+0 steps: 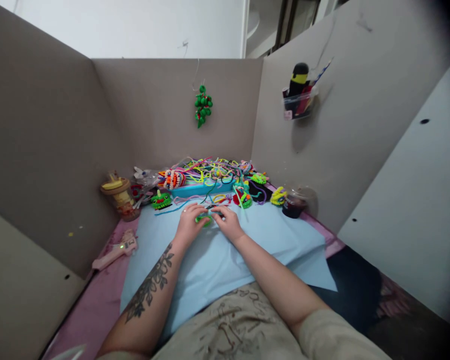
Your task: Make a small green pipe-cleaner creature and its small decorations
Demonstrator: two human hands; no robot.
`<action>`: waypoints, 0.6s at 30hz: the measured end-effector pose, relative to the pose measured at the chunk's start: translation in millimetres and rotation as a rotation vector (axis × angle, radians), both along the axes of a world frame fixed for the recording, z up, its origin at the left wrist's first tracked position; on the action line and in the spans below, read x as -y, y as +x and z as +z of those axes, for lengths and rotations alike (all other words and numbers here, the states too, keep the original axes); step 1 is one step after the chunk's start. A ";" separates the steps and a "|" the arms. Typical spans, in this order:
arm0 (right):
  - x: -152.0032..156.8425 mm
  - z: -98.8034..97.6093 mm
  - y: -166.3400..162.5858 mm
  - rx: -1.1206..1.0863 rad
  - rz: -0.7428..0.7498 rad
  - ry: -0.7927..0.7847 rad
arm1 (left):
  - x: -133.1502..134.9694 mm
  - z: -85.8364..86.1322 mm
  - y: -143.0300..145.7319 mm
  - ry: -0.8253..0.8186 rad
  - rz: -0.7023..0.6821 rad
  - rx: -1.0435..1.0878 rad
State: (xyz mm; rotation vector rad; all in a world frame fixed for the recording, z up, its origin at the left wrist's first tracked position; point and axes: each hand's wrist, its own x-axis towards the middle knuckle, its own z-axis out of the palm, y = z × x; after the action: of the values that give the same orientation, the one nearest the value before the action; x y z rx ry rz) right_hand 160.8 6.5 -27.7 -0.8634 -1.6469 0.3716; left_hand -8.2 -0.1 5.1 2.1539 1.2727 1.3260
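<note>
My left hand and my right hand meet over the light blue sheet on the desk. Between them lies a small green pipe-cleaner piece; the fingers of both hands are curled and pinched on it. Just behind the hands, a blue tray carries a heap of coloured pipe cleaners. Several finished pipe-cleaner figures stand around it, among them a green one at the left and a yellow one at the right.
Grey partition walls enclose the desk on three sides. A pink glue gun lies at the left on the pink mat. A yellow-lidded jar stands back left, a dark cup back right. A green ornament hangs on the back wall.
</note>
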 end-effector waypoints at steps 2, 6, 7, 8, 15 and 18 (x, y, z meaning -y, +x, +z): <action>1.1 0.7 -1.5 -0.005 0.016 -0.011 | 2.3 -0.3 2.0 0.009 -0.012 -0.053; 1.5 1.0 -2.9 -0.011 0.048 -0.019 | 3.1 -2.2 1.9 0.002 0.006 -0.125; 1.4 1.1 -2.9 -0.011 0.057 -0.018 | 2.6 -3.0 1.7 -0.003 0.006 -0.140; 1.4 1.3 -2.8 -0.010 0.066 -0.016 | 1.9 -3.8 1.5 -0.008 0.002 -0.153; 1.8 2.1 -3.3 -0.012 0.101 -0.031 | 0.3 -5.4 2.6 -0.029 -0.010 -0.193; 1.5 1.5 -2.8 -0.049 0.061 -0.064 | 2.0 -2.4 1.9 -0.018 0.010 -0.173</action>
State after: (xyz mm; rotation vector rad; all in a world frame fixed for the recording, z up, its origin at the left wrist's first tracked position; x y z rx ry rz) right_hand 157.9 5.0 -26.1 -0.8471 -1.6262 0.4867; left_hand -6.3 -2.1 2.7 2.2946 1.3553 1.1479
